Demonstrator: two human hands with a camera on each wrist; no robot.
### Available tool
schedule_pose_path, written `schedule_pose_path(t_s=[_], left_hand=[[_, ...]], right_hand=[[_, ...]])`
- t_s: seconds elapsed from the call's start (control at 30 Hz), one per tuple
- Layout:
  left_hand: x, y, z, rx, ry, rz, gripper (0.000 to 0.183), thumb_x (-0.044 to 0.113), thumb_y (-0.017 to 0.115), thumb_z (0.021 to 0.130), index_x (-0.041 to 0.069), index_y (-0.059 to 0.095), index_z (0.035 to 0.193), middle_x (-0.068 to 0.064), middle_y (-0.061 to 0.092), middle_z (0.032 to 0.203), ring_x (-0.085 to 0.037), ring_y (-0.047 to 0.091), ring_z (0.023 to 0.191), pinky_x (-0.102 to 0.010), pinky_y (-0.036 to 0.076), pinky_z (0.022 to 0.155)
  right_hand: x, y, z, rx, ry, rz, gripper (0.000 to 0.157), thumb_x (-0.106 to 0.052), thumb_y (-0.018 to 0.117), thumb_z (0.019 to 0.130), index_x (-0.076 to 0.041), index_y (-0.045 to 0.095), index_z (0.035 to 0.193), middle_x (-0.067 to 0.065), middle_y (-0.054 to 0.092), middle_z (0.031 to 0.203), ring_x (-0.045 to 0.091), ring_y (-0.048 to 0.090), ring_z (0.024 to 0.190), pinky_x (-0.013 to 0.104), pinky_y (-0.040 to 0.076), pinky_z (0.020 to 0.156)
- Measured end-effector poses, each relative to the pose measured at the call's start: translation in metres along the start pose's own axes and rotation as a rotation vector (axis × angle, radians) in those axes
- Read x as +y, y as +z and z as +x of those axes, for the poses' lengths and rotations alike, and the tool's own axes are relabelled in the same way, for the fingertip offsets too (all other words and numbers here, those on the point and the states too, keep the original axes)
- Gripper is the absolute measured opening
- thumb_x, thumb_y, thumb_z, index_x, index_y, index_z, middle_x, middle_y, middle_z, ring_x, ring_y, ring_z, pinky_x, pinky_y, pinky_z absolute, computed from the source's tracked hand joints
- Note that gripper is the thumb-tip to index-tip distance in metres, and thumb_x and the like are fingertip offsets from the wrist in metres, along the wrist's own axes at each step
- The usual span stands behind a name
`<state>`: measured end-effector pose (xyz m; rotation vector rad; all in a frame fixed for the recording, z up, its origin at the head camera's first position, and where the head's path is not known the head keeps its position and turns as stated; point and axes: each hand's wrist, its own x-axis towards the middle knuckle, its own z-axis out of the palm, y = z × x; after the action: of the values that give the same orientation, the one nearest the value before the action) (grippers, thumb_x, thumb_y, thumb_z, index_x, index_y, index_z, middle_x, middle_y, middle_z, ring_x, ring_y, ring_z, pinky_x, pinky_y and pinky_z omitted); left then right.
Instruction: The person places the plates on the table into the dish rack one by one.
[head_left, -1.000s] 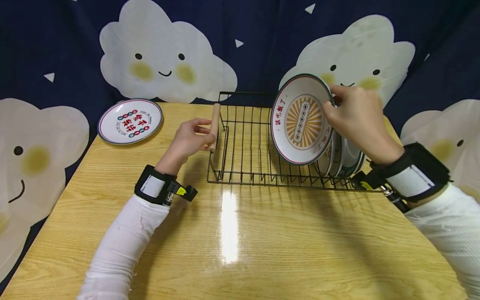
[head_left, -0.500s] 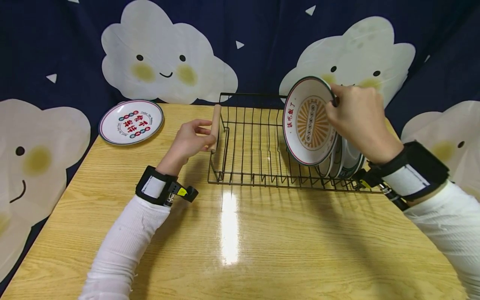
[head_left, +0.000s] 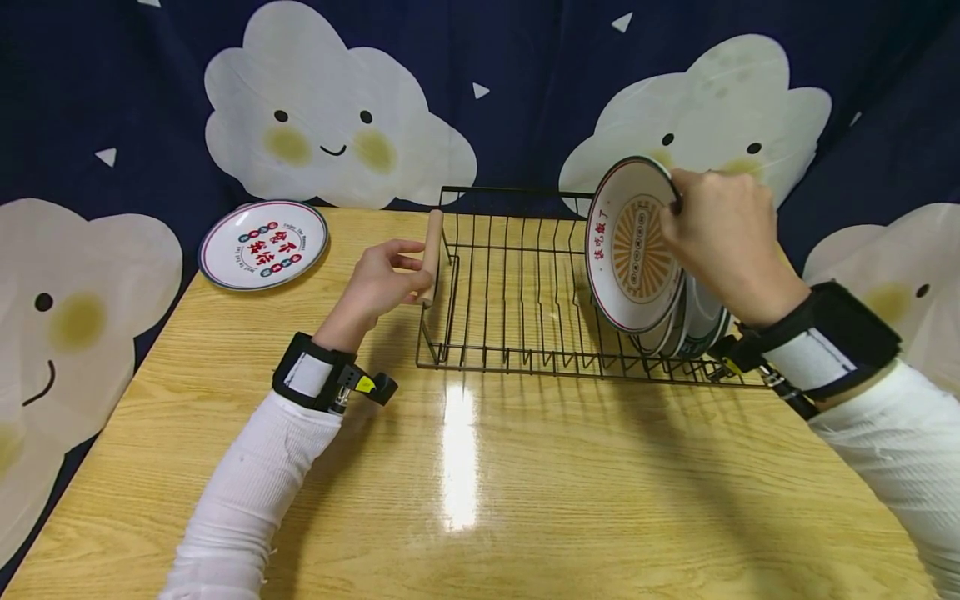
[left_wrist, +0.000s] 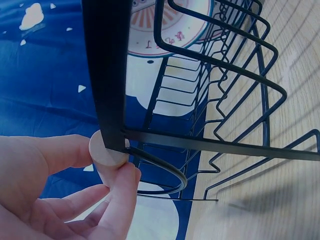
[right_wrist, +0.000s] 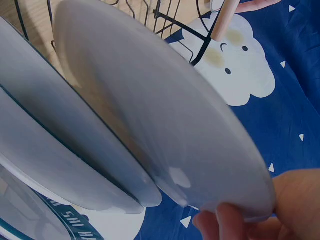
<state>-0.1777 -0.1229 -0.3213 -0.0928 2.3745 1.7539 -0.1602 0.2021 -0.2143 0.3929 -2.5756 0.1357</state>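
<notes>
A white plate (head_left: 637, 250) with an orange sunburst and red characters is pinched at its upper right rim by my right hand (head_left: 723, 242). It stands tilted in the black wire dish rack (head_left: 495, 367), with its pale back (right_wrist: 150, 100) filling the right wrist view. Close behind it, several more plates (right_wrist: 65, 130) lean in the rack's right part, partly hidden by the hand and the held plate. My left hand (head_left: 386, 279) grips the wooden handle (head_left: 432, 258) at the rack's left end, thumb and fingers around it in the left wrist view.
Another white plate (head_left: 262, 244) with red characters lies face up on the wooden table (head_left: 525, 483), left of the rack. A dark blue cloth (head_left: 517, 100) with white clouds hangs behind the table. Several slots between the wires show left of the held plate.
My right hand has shifted slightly right, and the sunburst plate has moved right and turned narrower to the view, closer to the other plates. The left hand stays on the handle.
</notes>
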Motion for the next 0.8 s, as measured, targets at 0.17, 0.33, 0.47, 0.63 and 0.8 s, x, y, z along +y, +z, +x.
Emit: schedule_pose_path(t_s=[0.17, 0.33, 0.47, 0.63, 0.8], left_hand=[[0.0002, 0.0011, 0.0007, 0.006, -0.006, 0.001, 0.05, 0.003, 0.061, 0.083, 0.007, 0.048, 0.131, -0.015, 0.054, 0.11, -0.019, 0.061, 0.08, -0.024, 0.056, 0.063], [0.0004, 0.0012, 0.0008, 0.002, -0.008, 0.004, 0.05, 0.003, 0.061, 0.083, 0.007, 0.048, 0.132, -0.015, 0.054, 0.111, -0.019, 0.061, 0.08, -0.025, 0.056, 0.064], [0.0008, 0.0007, 0.0011, 0.001, -0.009, 0.007, 0.051, 0.003, 0.061, 0.083, 0.007, 0.047, 0.132, -0.015, 0.054, 0.111, -0.019, 0.061, 0.08, -0.025, 0.056, 0.064], [0.0003, 0.0006, 0.002, 0.002, -0.009, 0.002, 0.051, 0.003, 0.061, 0.083, 0.006, 0.047, 0.132, -0.015, 0.053, 0.11, -0.019, 0.06, 0.08, -0.025, 0.056, 0.064], [-0.0006, 0.0011, 0.0028, -0.001, -0.011, -0.003, 0.051, 0.003, 0.061, 0.083, 0.006, 0.047, 0.132, -0.015, 0.053, 0.111, -0.02, 0.06, 0.081, -0.025, 0.056, 0.064]], right_hand=[[0.0006, 0.0001, -0.0005, 0.001, 0.001, -0.022, 0.028, -0.002, 0.055, 0.076, -0.008, 0.037, 0.055, 0.008, 0.036, 0.049, 0.033, 0.04, 0.048, 0.053, 0.033, 0.04], [0.0013, -0.0007, -0.0009, -0.006, 0.009, -0.036, 0.025, -0.001, 0.053, 0.076, -0.006, 0.04, 0.056, 0.012, 0.04, 0.05, 0.038, 0.046, 0.049, 0.056, 0.035, 0.041], [0.0026, -0.0008, -0.0007, -0.005, 0.005, -0.059, 0.022, 0.0, 0.052, 0.076, -0.004, 0.042, 0.057, 0.015, 0.042, 0.051, 0.039, 0.046, 0.049, 0.056, 0.035, 0.04], [0.0047, 0.0025, -0.0005, -0.005, -0.006, -0.08, 0.022, 0.002, 0.048, 0.076, -0.003, 0.041, 0.056, 0.013, 0.04, 0.05, 0.035, 0.043, 0.046, 0.053, 0.034, 0.036], [0.0074, 0.0057, -0.0009, -0.053, 0.008, -0.096, 0.023, 0.003, 0.046, 0.076, -0.005, 0.038, 0.056, 0.01, 0.036, 0.05, 0.031, 0.039, 0.046, 0.047, 0.031, 0.034]])
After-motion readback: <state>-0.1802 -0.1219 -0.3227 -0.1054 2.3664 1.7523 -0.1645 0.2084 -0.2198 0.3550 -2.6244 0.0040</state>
